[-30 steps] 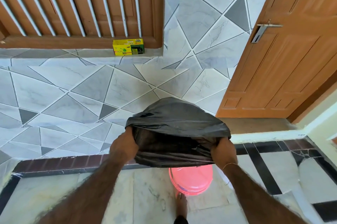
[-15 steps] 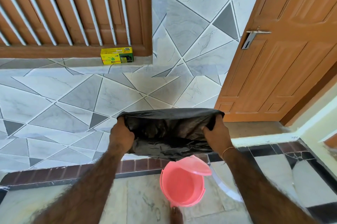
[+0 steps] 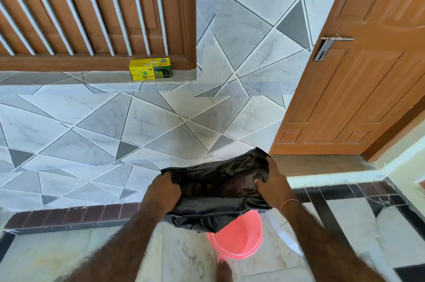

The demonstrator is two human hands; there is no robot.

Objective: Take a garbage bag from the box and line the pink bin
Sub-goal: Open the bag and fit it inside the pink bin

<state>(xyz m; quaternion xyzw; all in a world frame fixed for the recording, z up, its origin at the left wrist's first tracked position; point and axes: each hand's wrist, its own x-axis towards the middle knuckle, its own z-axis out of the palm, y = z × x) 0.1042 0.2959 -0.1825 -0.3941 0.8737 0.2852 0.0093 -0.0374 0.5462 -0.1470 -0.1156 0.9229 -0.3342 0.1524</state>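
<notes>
A black garbage bag [image 3: 216, 192] hangs spread between both hands, its mouth held open toward me. My left hand [image 3: 163, 192] grips the bag's left edge. My right hand [image 3: 273, 183] grips the right edge, slightly higher. Under the bag stands the pink bin [image 3: 239, 238] on the floor; the bag's lower folds cover the bin's upper left rim. The yellow garbage bag box [image 3: 150, 69] sits on the tiled ledge below the wooden window, far from both hands.
A tiled wall slopes behind the bin. A brown wooden door [image 3: 358, 75] with a metal handle [image 3: 328, 46] stands open at the right. A bare foot [image 3: 224, 272] is on the marble floor just below the bin.
Both hands have lowered the bag toward the bin, and its lower folds now overlap the bin's rim. The right edge is raised above the left.
</notes>
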